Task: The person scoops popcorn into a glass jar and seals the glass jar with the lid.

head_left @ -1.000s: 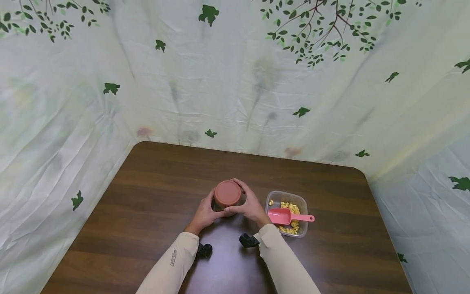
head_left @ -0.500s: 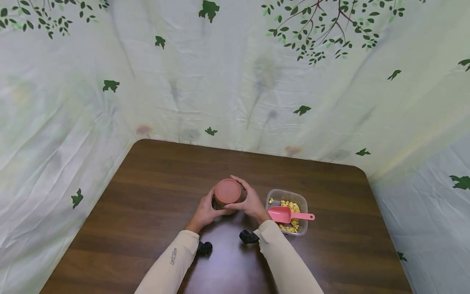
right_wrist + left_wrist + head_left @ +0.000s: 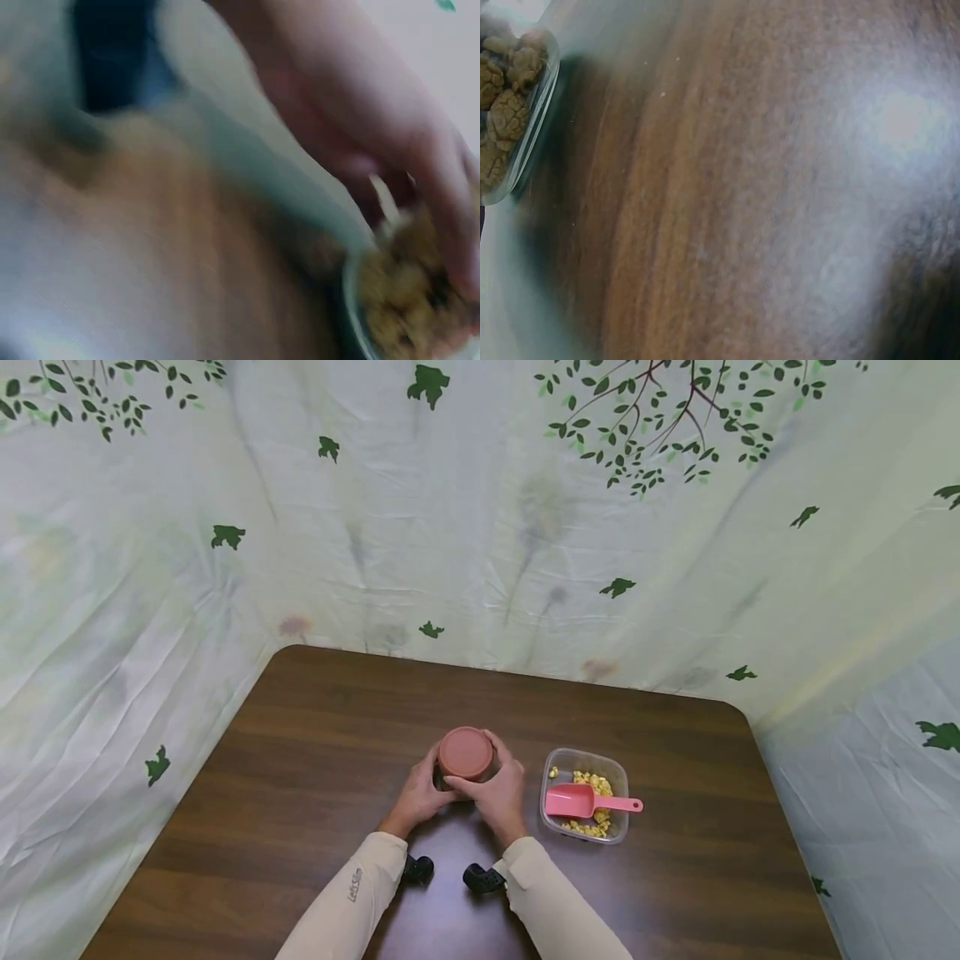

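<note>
A jar with a round red-brown lid (image 3: pixel 466 752) stands on the brown wooden table (image 3: pixel 315 735) near its middle. My left hand (image 3: pixel 420 793) curls round the jar's left side. On the lid's right and near side sits my right hand (image 3: pixel 491 789), with its fingers wrapped round the rim. The jar's body is mostly hidden by both hands. The right wrist view is blurred: it shows a hand (image 3: pixel 360 112) over a clear vessel of yellow-brown pieces (image 3: pixel 405 300). In the left wrist view, bare table fills the frame and a clear vessel with pieces (image 3: pixel 510 97) sits at the left edge.
A clear plastic tub (image 3: pixel 619 777) of yellow pieces stands just right of the hands, with a pink scoop (image 3: pixel 581 799) lying across it, handle pointing right. Leaf-print sheets (image 3: pixel 480 527) hang behind and beside the table.
My right hand has turned round the lid and its wrist and forearm have swung left, toward the left arm. The jar and left hand stay in place.
</note>
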A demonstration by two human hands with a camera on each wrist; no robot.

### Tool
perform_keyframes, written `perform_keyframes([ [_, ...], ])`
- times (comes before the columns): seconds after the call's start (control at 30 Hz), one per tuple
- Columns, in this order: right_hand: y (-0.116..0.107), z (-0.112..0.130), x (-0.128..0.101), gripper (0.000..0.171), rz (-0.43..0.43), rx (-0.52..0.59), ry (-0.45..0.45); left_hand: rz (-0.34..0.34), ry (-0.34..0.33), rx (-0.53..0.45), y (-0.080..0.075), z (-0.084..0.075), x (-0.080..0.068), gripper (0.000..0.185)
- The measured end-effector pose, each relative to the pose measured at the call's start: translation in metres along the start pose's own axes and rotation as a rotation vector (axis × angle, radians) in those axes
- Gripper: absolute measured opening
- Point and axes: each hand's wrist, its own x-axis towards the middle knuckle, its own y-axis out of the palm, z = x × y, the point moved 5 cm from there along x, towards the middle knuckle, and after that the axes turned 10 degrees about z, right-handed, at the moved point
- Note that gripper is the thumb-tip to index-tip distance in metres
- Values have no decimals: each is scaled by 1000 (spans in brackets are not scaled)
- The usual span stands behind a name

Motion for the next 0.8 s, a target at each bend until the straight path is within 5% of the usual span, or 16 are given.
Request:
perform_keyframes([
  [0.1,1,2,1,92,48,9,11,2,6,-7,0,0,0,86],
  [0.27,-5,-3,19,93,381,136,-3,12,-13,-29,0,-1,1,89],
  [0.37,-10,-6,27,91,483,172,-15,22,-30,-50,1,0,1,94],
  [0.47,-11,-8,26,90,449,143,-2,22,-28,-53,1,1,1,95],
  [0.67,-7,-5,11,87,199,-26,43,-5,26,-16,0,0,-1,87],
  [0.8,-5,-4,4,88,129,-65,74,0,36,-9,-1,-2,-2,86],
])
